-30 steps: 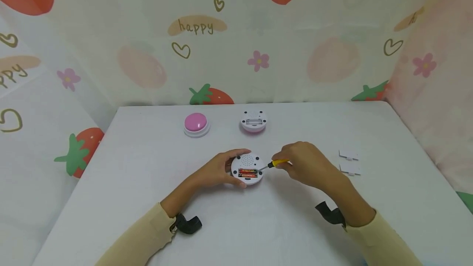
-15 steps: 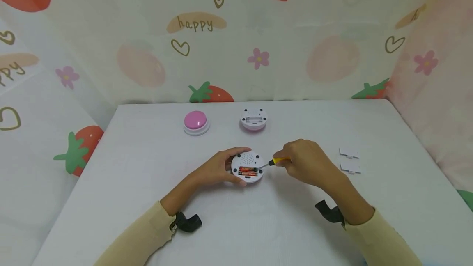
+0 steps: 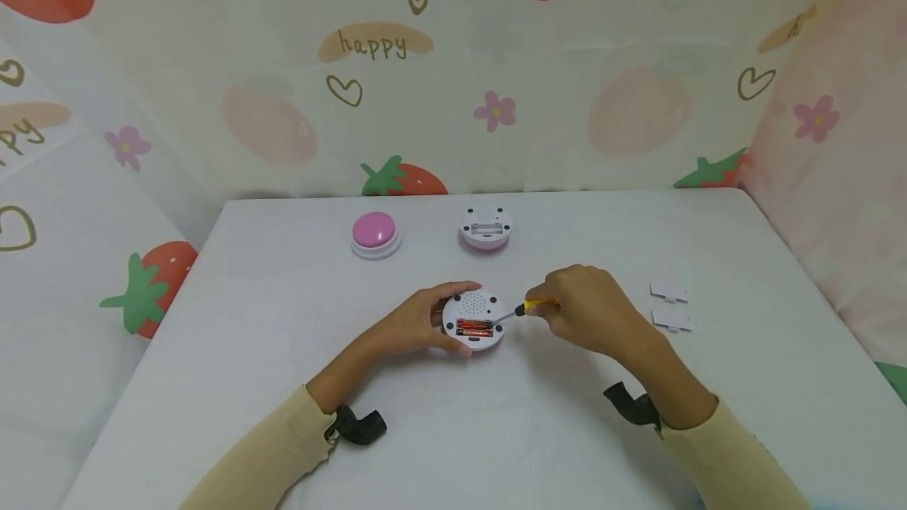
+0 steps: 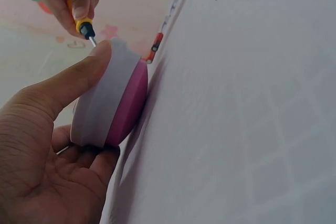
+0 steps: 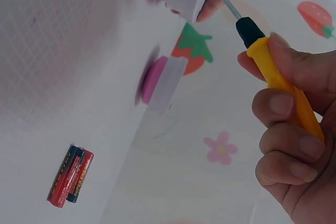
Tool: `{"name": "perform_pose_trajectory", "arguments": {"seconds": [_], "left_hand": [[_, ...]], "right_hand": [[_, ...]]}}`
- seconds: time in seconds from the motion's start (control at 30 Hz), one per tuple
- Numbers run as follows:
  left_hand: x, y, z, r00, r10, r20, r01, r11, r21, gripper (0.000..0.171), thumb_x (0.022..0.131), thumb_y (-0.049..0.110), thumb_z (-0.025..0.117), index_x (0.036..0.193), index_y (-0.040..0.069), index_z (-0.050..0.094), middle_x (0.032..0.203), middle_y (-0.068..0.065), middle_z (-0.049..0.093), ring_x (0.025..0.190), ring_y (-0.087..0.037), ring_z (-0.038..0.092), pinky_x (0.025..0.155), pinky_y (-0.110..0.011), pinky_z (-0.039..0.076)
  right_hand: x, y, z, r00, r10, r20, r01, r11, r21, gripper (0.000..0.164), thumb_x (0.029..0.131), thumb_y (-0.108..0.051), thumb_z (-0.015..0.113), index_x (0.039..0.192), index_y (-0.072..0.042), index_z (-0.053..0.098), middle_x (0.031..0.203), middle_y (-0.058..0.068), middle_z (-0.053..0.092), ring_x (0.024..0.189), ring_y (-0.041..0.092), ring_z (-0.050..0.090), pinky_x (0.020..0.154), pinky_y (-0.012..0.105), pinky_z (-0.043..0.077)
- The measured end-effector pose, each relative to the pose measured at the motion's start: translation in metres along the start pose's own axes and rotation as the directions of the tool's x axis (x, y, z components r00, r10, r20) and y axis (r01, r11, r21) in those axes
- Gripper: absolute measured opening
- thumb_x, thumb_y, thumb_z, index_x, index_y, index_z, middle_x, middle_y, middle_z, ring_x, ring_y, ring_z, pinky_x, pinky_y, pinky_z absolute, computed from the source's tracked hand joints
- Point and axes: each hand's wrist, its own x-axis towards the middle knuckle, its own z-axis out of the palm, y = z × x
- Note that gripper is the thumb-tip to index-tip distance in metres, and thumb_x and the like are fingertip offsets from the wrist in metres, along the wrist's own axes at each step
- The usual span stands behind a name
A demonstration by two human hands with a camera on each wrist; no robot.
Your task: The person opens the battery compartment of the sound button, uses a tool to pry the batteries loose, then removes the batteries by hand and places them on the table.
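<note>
My left hand (image 3: 418, 325) grips the rim of a round white button device (image 3: 475, 305), its thumb on the near side and fingers on the far side. Its underside faces up, while the pink dome (image 4: 128, 106) is below, against the table. Two red-and-black batteries (image 3: 473, 328) sit in the uncovered battery compartment. From the right, my right hand (image 3: 584, 309) holds a screwdriver (image 5: 270, 69) with a yellow handle, fingers curled round it. The screwdriver's metal tip (image 3: 500, 319) is at the right end of the compartment; exact contact is too small to tell.
Behind stands an upright pink button (image 3: 374, 231). Beside it, another device (image 3: 486, 228) lies upside down, its battery compartment bare. Two white battery covers (image 3: 670, 305) lie to the right. Two loose batteries (image 5: 71, 177) on the table are hidden from the head view.
The screwdriver has shifted very slightly at the compartment's right end. Both hands keep their hold, and the device stays in place; the head view tilts a little.
</note>
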Motion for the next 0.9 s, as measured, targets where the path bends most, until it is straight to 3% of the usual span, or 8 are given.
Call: {"name": "perform_pose_trajectory", "arguments": {"seconds": [0.27,0.9], "left_hand": [[0.0010,0.0005,-0.0004,1.000,0.005,0.001,-0.005,1.000,0.002,0.093,0.073,0.020,0.093,0.153,0.017,0.046,0.154,0.002,0.045,0.139,-0.015,0.045,0.117,-0.035,0.035],[0.0009,0.0004,0.0004,1.000,0.009,0.005,-0.009,1.000,-0.019,0.092,0.073,0.020,0.094,0.152,0.020,0.046,0.152,0.003,0.047,0.137,-0.014,0.047,0.116,-0.033,0.036]], "right_hand": [[-0.0002,0.0012,0.0017,1.000,0.012,-0.023,-0.012,1.000,-0.017,0.016,0.087,-0.018,0.080,0.102,-0.013,0.083,0.091,0.000,0.078,0.075,0.017,0.064,0.059,0.027,0.044],[-0.0015,-0.0002,0.0006,0.999,0.041,0.018,-0.040,0.999,-0.031,0.016,0.091,-0.024,0.076,0.102,-0.015,0.083,0.088,-0.004,0.078,0.083,0.021,0.067,0.062,0.030,0.048]]}}
